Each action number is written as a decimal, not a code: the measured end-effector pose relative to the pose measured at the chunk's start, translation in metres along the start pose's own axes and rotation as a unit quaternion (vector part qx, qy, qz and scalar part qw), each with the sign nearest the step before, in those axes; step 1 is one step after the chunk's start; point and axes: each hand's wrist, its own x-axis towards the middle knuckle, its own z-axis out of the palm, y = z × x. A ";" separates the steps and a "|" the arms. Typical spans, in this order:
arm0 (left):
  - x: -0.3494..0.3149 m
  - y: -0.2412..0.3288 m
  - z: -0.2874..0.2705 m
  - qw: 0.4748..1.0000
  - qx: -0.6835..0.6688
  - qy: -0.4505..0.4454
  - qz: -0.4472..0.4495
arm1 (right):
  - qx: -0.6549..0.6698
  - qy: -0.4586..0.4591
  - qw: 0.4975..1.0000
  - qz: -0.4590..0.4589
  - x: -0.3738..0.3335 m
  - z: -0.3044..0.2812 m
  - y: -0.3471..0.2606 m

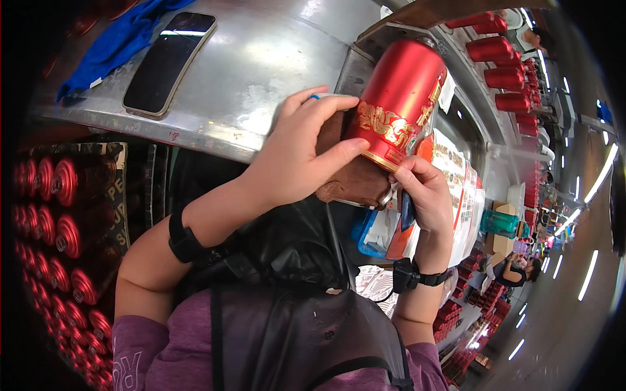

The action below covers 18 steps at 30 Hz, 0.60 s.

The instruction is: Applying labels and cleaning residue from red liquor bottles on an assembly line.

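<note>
A shiny red metal cylinder (pixel 403 85), shaped like a flask body, lies tilted on a brown padded rest (pixel 355 182). Gold dragon-like decoration (pixel 388 127) runs around its lower part. My left hand (pixel 306 143) holds the cylinder's left side, thumb on the gold band near its lower end and index finger along the edge. A blue ring is on one finger. My right hand (pixel 427 189) has its fingers closed, tips at the cylinder's lower right edge. A dark blue, flat, handle-like object (pixel 407 210) sticks out below those fingers; its full shape is hidden.
A phone (pixel 169 65) and a blue cloth (pixel 124 45) lie on the metal bench (pixel 261 65). Printed sheets (pixel 460 189) and a blue tray (pixel 372 241) are at right. Crates of red cylinders (pixel 65 182) stand at left. More red cylinders (pixel 505 78) line the right; another person (pixel 515 268) is farther off.
</note>
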 end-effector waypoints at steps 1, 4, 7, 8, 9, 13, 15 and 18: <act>-0.001 -0.002 -0.001 1.000 -0.002 -0.001 0.001 | -0.002 0.001 1.000 0.000 0.000 0.000 0.000; -0.005 -0.001 -0.005 0.999 0.047 0.019 0.015 | 0.014 0.020 1.000 -0.004 0.000 0.003 -0.001; -0.013 0.027 -0.011 0.958 0.197 0.011 0.208 | 0.014 0.023 1.000 -0.003 -0.001 0.004 -0.004; -0.015 0.026 -0.009 0.933 0.186 -0.004 0.308 | 0.017 0.024 1.000 -0.004 0.000 0.005 -0.004; -0.016 0.025 -0.005 0.905 0.236 -0.041 0.351 | 0.016 0.020 1.000 -0.008 0.000 0.006 -0.004; -0.016 0.025 -0.006 0.878 0.285 -0.079 0.378 | 0.002 0.021 1.000 -0.011 0.001 0.005 -0.004; -0.022 0.023 -0.009 0.885 0.291 -0.076 0.355 | 0.003 0.024 1.000 -0.012 0.001 0.007 -0.006; -0.026 0.016 -0.019 0.900 0.295 -0.077 0.313 | -0.018 0.030 0.999 -0.028 0.003 0.006 -0.003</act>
